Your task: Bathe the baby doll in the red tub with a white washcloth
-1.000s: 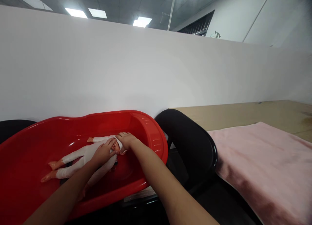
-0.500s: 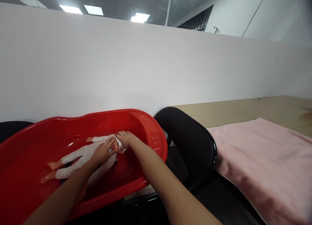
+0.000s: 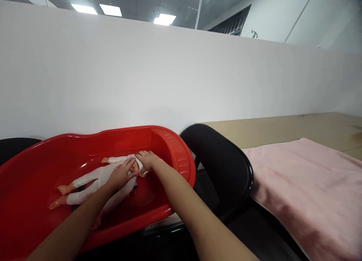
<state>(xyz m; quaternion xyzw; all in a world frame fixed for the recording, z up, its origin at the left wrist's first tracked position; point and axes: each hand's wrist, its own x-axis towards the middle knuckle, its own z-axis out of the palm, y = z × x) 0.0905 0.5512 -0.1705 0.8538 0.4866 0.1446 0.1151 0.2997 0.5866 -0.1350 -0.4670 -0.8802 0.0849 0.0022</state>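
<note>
hands (image 3: pixel 132 168) unmoved, red tub (image 3: pixel 175 155), pink towel (image 3: pixel 305 185)

**One head-worn view, angled forward and down**

The single camera sits on the person's head, facing a plain white partition wall (image 3: pixel 181 76). It looks closely down into the glossy red plastic tub (image 3: pixel 181 159) at lower left, with the pale wooden desk (image 3: pixel 283 127) stretching away right (ceiling lights crown the top edge).

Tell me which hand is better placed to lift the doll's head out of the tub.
Probably the right hand: it lies over the doll's head end, near the red tub's rim. The left hand rests on the chest, better suited to steadying.
</note>
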